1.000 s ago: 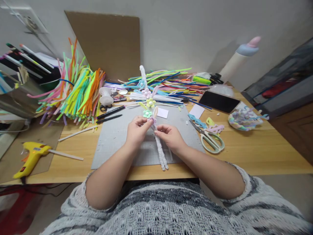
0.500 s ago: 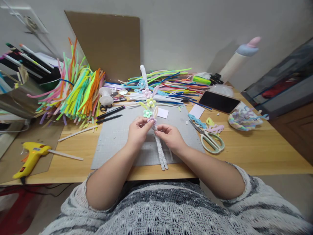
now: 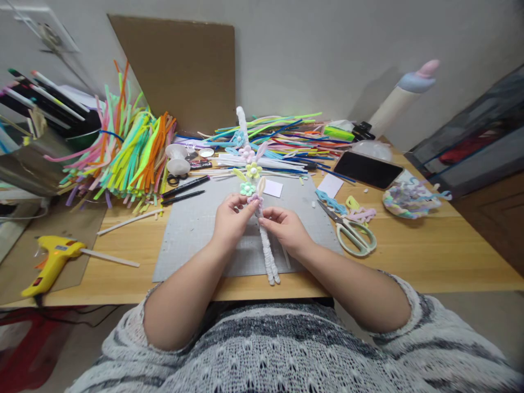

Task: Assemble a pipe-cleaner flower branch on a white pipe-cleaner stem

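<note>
Between my hands is a long white fuzzy stem (image 3: 268,254) made of twisted pipe cleaner, standing over the grey cutting mat (image 3: 192,234). Along its upper part sit several pastel flowers, among them a yellow flower (image 3: 254,171), a mint green flower (image 3: 248,189) and a pink flower (image 3: 247,154). My left hand (image 3: 232,219) pinches the stem by the lowest, purple flower (image 3: 254,201). Just below, my right hand (image 3: 284,228) closes its thumb and fingers on the white stem. The stem's lower end splits in two near the mat's front edge.
A yellow glue gun (image 3: 55,262) lies at left, below a bundle of coloured pipe cleaners (image 3: 131,158). Scissors (image 3: 355,234), a phone (image 3: 368,168) and a pastel woven piece (image 3: 411,196) are at right. Loose pipe cleaners (image 3: 286,136) spread along the wall.
</note>
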### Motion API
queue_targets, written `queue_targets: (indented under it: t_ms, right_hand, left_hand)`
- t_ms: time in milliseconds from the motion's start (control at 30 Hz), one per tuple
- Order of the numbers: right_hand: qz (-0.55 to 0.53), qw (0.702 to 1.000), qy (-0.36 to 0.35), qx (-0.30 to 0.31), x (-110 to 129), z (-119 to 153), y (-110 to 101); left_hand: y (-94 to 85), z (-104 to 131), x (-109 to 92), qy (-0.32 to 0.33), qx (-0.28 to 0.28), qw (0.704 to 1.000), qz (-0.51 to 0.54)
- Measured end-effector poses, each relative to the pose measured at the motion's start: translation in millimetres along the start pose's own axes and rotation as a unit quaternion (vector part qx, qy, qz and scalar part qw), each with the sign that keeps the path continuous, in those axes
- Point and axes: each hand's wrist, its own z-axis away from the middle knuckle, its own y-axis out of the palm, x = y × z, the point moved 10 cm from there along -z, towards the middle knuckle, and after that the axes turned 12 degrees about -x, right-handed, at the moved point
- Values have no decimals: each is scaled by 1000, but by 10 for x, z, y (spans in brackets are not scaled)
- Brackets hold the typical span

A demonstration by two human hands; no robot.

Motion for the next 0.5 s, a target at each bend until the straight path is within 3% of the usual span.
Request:
queue_targets:
  t_ms: [133, 300, 500]
  right_hand:
    - [-51, 997, 60, -10, -34, -34, -40]
    - [-108, 988, 108, -9, -61, -84, -105]
    - [-76, 993, 89, 18, -45, -58, -37]
  left_hand:
    - [-67, 46, -92, 33, -40, 999, 16]
    - [192, 187, -68, 29, 69, 997, -34]
    - [274, 163, 165, -118, 76, 985, 98]
